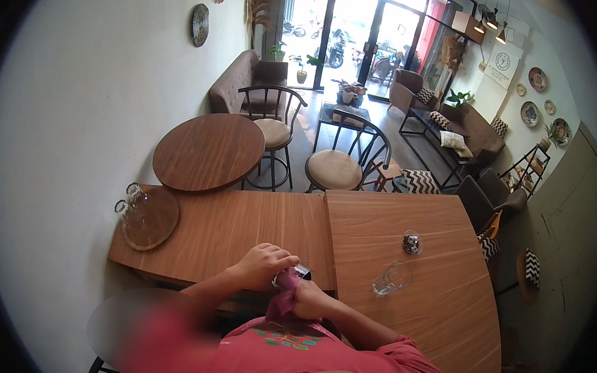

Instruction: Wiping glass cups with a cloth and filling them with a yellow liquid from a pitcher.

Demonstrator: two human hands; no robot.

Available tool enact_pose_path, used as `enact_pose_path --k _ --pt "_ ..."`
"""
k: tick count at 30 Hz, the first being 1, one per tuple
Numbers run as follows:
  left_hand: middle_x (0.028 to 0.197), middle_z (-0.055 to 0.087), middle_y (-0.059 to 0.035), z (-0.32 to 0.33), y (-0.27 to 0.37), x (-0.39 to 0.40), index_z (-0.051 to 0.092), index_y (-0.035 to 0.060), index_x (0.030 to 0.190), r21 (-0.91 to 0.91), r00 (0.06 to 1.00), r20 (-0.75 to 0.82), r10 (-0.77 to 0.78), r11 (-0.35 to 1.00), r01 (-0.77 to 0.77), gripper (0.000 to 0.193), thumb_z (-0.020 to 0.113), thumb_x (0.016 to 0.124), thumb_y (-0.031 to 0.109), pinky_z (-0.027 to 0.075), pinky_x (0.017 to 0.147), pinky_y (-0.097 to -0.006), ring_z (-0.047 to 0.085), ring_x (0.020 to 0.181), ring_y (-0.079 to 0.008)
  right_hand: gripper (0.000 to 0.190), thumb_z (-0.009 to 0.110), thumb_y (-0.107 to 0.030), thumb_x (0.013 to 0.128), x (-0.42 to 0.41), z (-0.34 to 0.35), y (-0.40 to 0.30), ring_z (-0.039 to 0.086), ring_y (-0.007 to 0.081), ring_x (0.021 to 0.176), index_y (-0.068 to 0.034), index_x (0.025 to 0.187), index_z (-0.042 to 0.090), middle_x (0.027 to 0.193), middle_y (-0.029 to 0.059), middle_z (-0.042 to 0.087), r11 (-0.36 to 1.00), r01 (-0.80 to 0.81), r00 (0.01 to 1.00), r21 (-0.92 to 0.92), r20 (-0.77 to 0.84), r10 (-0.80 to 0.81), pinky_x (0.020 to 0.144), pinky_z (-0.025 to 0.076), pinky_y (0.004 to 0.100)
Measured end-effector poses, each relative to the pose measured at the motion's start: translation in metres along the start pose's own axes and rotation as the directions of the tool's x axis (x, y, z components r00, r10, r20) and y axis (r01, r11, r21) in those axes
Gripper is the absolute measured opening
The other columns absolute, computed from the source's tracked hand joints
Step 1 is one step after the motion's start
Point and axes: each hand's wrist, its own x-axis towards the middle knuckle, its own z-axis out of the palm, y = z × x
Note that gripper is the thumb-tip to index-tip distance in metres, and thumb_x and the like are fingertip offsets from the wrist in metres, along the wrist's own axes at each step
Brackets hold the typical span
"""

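Close in front of my chest, my left hand grips a clear drinking glass from its left side. A purple-pink cloth is bunched at the glass's near end. My right hand is closed on that cloth, its fingers partly hidden by it. Right of my hands, another clear glass lies on the wooden table. Beyond it sits a small glass dish with small dark and shiny items in it.
At the left, glass mugs stand on a round wooden tray near the wall. A round table and two high chairs are beyond the table's far edge. A stool is at my lower left.
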Motion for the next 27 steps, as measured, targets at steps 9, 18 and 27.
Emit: enact_pose_path --k 9,18,27 --pt "0.106 0.068 -0.0059 0.011 0.007 0.008 0.064 0.0119 0.117 0.146 0.969 -0.244 0.029 0.989 0.007 0.035 0.063 0.082 0.02 0.049 0.091 -0.0432 0.066 0.1 -0.0271 0.041 0.047 -0.035 0.102 0.004 -0.009 0.015 0.063 0.0272 0.117 -0.002 0.122 0.059 0.125 0.0159 0.064 -0.299 0.066 0.992 0.952 -0.031 0.121 0.101 0.051 0.0431" --pt "0.108 0.07 -0.0133 -0.006 0.005 0.004 0.059 0.0062 0.124 -0.16 0.979 0.197 -0.048 0.984 0.081 0.072 0.082 0.062 0.035 0.054 0.082 -0.0451 0.068 0.097 -0.036 0.025 0.072 -0.017 0.08 -0.003 -0.013 -0.026 0.066 0.0338 0.085 -0.01 0.103 0.067 0.093 0.0165 0.069 0.997 0.064 0.997 -0.05 -0.037 -0.066 0.075 0.051 0.042" --pt "0.101 0.068 -0.0113 0.069 0.036 0.036 0.054 0.0011 0.127 -0.787 0.974 0.132 -0.186 0.577 0.217 0.078 0.093 0.062 0.023 0.053 0.082 -0.0313 0.066 0.093 -0.0162 0.019 0.082 -0.017 0.074 -0.048 -0.053 -0.019 0.063 0.0277 0.059 -0.009 0.072 0.065 0.064 0.0077 0.062 0.936 0.26 0.614 -0.239 -0.707 -0.351 0.056 0.048 0.0385"
